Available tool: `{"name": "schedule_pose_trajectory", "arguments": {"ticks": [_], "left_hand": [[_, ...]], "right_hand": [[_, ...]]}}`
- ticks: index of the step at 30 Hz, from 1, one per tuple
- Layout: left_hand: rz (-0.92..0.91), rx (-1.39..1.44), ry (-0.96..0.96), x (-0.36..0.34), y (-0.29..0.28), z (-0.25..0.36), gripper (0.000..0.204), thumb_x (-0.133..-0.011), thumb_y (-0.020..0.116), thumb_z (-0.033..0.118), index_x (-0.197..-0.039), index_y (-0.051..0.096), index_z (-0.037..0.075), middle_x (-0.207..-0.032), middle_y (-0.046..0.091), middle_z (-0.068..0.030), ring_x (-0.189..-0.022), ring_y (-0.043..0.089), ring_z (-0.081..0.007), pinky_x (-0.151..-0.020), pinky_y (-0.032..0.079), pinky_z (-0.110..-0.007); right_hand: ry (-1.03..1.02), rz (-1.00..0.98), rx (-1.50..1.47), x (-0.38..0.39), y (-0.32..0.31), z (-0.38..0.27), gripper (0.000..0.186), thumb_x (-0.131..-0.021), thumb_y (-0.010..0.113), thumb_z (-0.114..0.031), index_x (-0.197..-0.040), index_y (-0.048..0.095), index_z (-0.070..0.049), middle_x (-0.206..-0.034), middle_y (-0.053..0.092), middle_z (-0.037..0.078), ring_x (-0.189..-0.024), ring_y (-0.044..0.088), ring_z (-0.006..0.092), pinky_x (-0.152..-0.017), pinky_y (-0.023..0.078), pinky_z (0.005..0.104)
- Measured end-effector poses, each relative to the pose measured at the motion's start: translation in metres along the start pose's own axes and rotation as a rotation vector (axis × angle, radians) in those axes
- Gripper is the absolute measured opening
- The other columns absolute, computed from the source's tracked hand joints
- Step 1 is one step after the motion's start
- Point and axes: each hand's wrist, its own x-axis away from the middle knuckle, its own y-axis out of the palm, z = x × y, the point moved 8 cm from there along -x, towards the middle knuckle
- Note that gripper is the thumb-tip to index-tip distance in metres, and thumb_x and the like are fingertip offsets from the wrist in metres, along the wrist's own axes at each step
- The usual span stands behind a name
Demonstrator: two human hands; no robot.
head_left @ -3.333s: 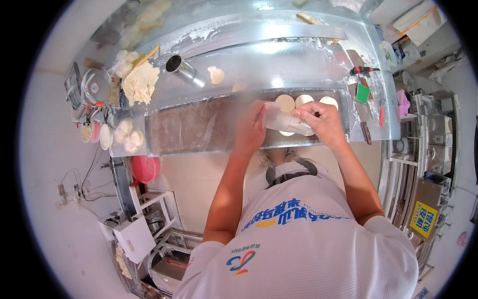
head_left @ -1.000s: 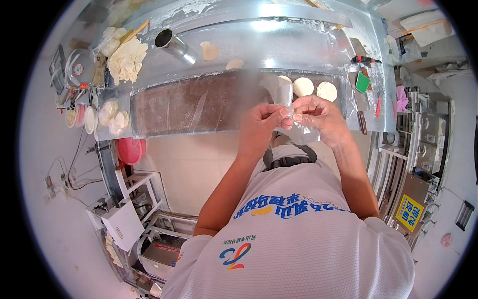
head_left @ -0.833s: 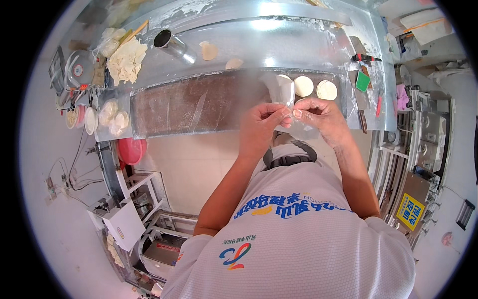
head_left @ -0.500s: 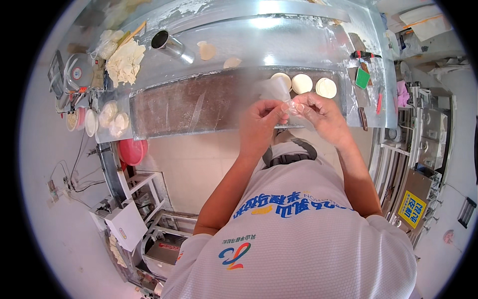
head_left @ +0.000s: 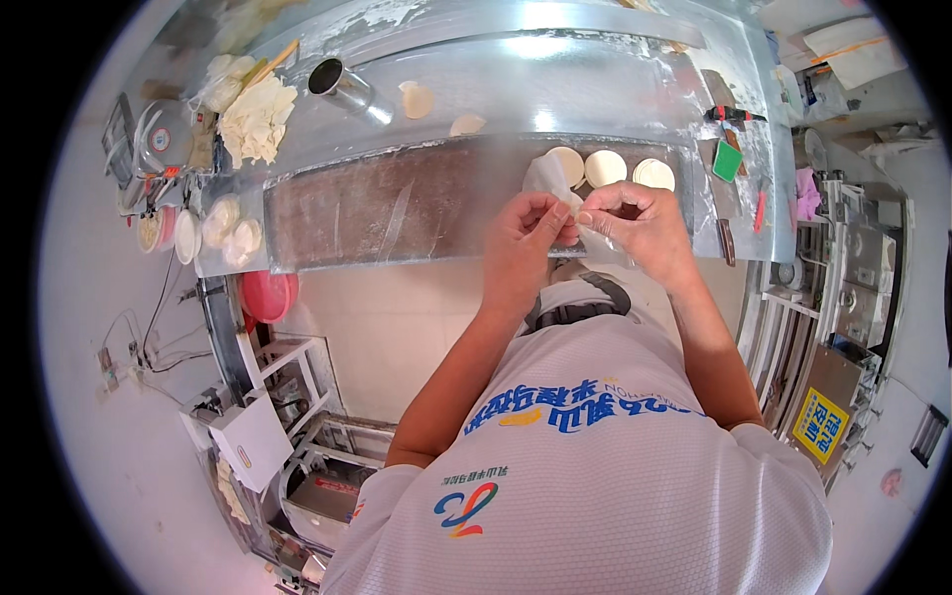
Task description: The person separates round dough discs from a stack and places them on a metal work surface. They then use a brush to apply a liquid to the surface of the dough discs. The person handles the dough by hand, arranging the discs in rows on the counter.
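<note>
The left hand [head_left: 524, 238] and right hand [head_left: 640, 233] are close together, thumbs and fingertips pinching a translucent plastic bag [head_left: 547, 178]. Pale dough rounds [head_left: 605, 169] sit in stacks just beyond, on a dark brown board [head_left: 347, 223]. Farther left on the metal worktable [head_left: 476, 84]: one steel cylinder [head_left: 359, 96] and a heap of dough pieces [head_left: 256, 121]. Right: one green rectangular piece [head_left: 727, 161].

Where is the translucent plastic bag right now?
In the head view, the translucent plastic bag is right of centre, held between the left hand and right hand, beside the leftmost stack of pale round discs.
</note>
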Motion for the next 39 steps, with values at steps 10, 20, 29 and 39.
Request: {"name": "schedule_pose_trajectory", "arguments": {"ticks": [10,20,29,39], "left_hand": [[-0.079,-0.046,-0.028,-0.002,0.008,0.001,0.015,-0.106,0.066,0.013,-0.111,0.067,-0.001,-0.094,0.073,-0.0074,-0.084,0.070,-0.0146,-0.082,0.058,-0.031],[-0.088,-0.024,-0.030,-0.009,0.008,-0.008,0.015,-0.108,0.063,0.014,-0.113,0.063,0.000,-0.101,0.072,-0.0083,-0.090,0.070,-0.0155,-0.087,0.058,-0.032],[-0.109,0.583,-0.160,-0.033,-0.014,-0.046,0.006,-0.109,0.054,0.005,-0.112,0.059,0.002,-0.112,0.069,-0.0101,-0.103,0.069,-0.0214,-0.099,0.057,-0.041],[0.063,0.343,-0.083,-0.060,-0.071,-0.046,0.011,-0.106,0.056,0.003,-0.117,0.058,0.007,-0.098,0.059,0.0027,-0.074,0.048,-0.0044,-0.063,0.042,-0.024]], "right_hand": [[0.260,-0.143,-0.623,-0.007,0.005,0.042,0.011,-0.091,0.075,-0.006,-0.102,0.072,-0.004,-0.093,0.068,0.000,-0.081,0.062,0.0084,-0.070,0.048,0.0243],[0.335,-0.293,-0.851,-0.006,0.008,0.046,0.007,-0.095,0.072,-0.009,-0.100,0.069,-0.004,-0.095,0.067,0.003,-0.085,0.063,0.0108,-0.073,0.048,0.0256],[0.001,-0.160,-1.020,-0.019,-0.016,0.056,0.003,-0.100,0.065,-0.003,-0.098,0.064,-0.004,-0.105,0.069,0.010,-0.110,0.066,0.0256,-0.097,0.050,0.0386],[0.108,-0.294,-1.421,-0.008,-0.068,0.106,0.016,-0.107,0.059,-0.013,-0.119,0.059,-0.003,-0.104,0.060,0.007,-0.077,0.055,0.0157,-0.068,0.045,0.0303]]}}
